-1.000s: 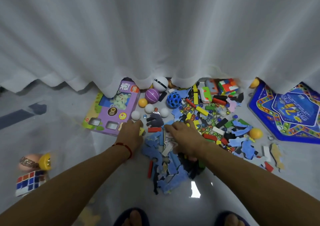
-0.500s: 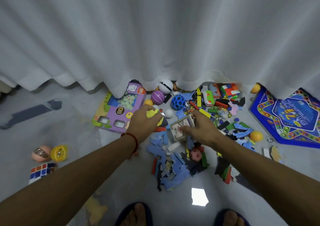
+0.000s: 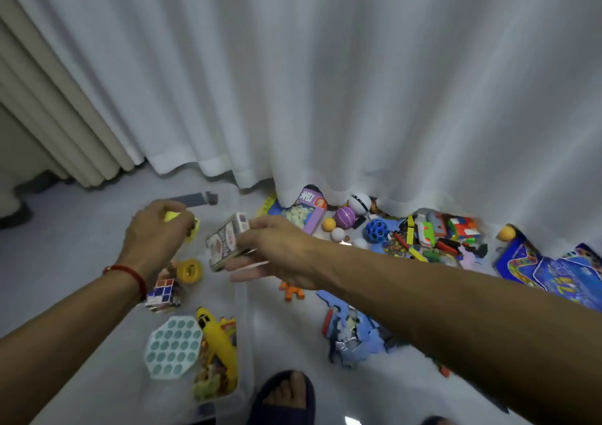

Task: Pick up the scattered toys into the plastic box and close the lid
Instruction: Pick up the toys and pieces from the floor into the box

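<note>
Plastic box [image 3: 242, 314], clear and lidless at 7 o'clock, already holds a few toys. The left hand [image 3: 156, 239] grips a yellow piece [image 3: 171, 217], the right hand [image 3: 277, 248] a small card box [image 3: 226, 245] above it. Most toys [image 3: 423, 235] remain scattered at 3 o'clock.

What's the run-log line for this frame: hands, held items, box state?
left hand: holds yellow toy | right hand: holds card box | both over plastic box | box: open, part filled | floor pile: remaining
</note>
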`<state>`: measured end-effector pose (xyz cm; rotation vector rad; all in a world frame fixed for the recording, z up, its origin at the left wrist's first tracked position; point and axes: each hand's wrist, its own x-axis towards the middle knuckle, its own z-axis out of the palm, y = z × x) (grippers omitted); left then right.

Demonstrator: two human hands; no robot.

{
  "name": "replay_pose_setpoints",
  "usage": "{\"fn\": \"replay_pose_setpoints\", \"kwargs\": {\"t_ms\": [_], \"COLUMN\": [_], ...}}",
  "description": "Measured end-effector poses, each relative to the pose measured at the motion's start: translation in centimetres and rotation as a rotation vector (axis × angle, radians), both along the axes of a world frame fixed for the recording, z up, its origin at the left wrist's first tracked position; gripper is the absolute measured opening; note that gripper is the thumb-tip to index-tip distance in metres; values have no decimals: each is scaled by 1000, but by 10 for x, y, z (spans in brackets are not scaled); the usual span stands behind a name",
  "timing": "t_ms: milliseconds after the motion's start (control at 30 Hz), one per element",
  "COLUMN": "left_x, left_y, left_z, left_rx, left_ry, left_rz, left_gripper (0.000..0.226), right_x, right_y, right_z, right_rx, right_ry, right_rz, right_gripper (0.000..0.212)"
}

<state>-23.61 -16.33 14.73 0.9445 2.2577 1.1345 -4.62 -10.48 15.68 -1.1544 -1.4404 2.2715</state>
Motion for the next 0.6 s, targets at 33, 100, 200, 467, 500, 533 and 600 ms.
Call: {"fn": "replay_pose_setpoints", "kwargs": {"t_ms": [33,100,200,467,500,533,600], "left_x": [-4,-1,29,158,169,179,191], "left_y": [-5,-7,9,115,129,142,166], "left_z": [-1,-4,-7,-62,-75,-89,-114], "left_rx": [-45,-127,-72,-128,-176,-225,-316], "left_ry": [11,92,230,187,211,244,329], "left_rz": [-5,-39,-174,-566,-624,-686,-809], "left_gripper": [34,35,36,33,32,33,41], "right_x": [-6,-4,29,185,197,205,214], "right_y": [-3,2,26,105,110,114,123], "right_z": [-2,-8,-25,-99,-107,-116,-132], "right_rx": [3,49,185,738,775,789,809], "right_ry": [-5,-58,-158,-931,-984,-1012,-1041], "right_rz": [0,0,-24,148,188,211,247], "right_gripper": [33,37,26,34,38,42,51]}}
